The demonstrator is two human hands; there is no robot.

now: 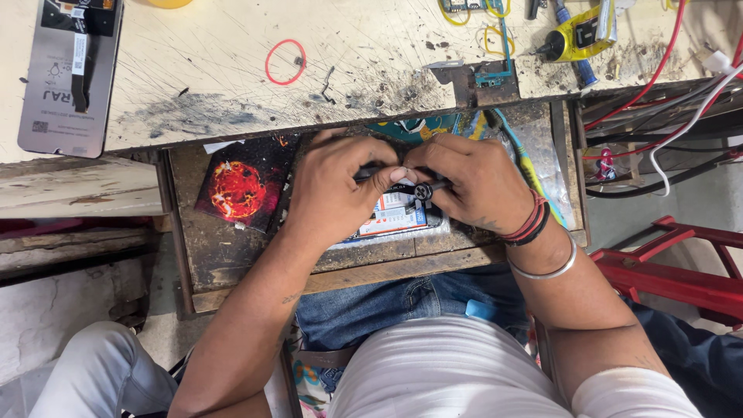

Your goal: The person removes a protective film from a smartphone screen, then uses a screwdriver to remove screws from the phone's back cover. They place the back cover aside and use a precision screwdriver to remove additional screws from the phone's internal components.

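A: Entry, head view. Where are the hands?

B: Both are over the open drawer (pixel 232 271) under the scratched workbench (pixel 217 85). The left hand (pixel 337 190) and right hand (pixel 476 186) meet at the middle, fingers curled closed around a thin dark tool (pixel 422 188).

A: Grip detail?

B: The left hand is shut on the tool's shaft end; the right hand pinches it near a small round dark head with holes. The tool lies roughly level, between the two thumbs, just above a white and blue packet (pixel 391 217) in the drawer.

A: Surroundings?

B: A card with a red fiery ball (pixel 240 190) lies in the drawer, left of the left hand. On the bench: a phone back cover (pixel 70 77) far left, a red rubber band (pixel 285 62), a yellow tool (pixel 576 35) top right. Red and white wires (pixel 665 101) hang at right. The right wrist wears red and black bands (pixel 530 223) and a metal bangle (pixel 546 271).
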